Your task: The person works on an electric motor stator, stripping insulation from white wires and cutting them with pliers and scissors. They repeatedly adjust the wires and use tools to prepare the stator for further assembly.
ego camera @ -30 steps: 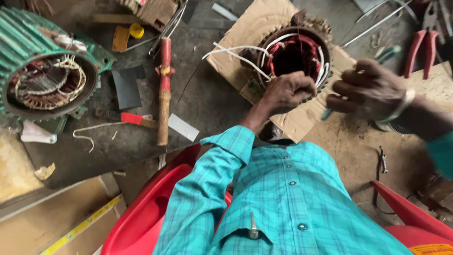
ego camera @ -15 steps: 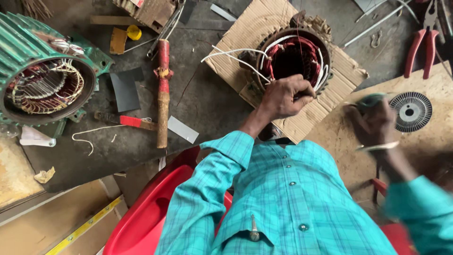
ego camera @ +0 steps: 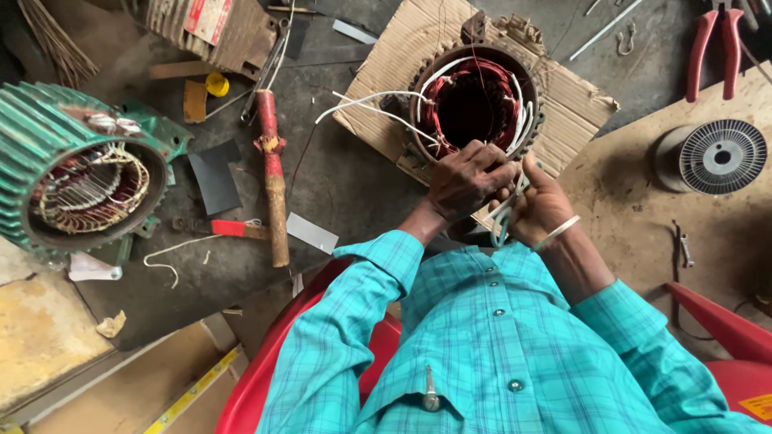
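At stator (ego camera: 474,104): hands (ego camera: 498,193) (with scissors (ego camera: 505,215))

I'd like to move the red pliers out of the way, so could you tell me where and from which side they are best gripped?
Grip the red pliers around both red handles, about midway along. They lie flat on the floor with the handles spread apart and pointing toward the person, the metal head toward the far edge. Coming from above on the near side looks best, with the hands closing the two handles together; the wire spool sits just below them.

Bare floor (ego camera: 354,173) lies open at nine o'clock of the stator (ego camera: 474,100). White leads (ego camera: 378,108) cross there; a red-handled tool (ego camera: 272,181) bars farther left. At three o'clock, spool (ego camera: 716,157).
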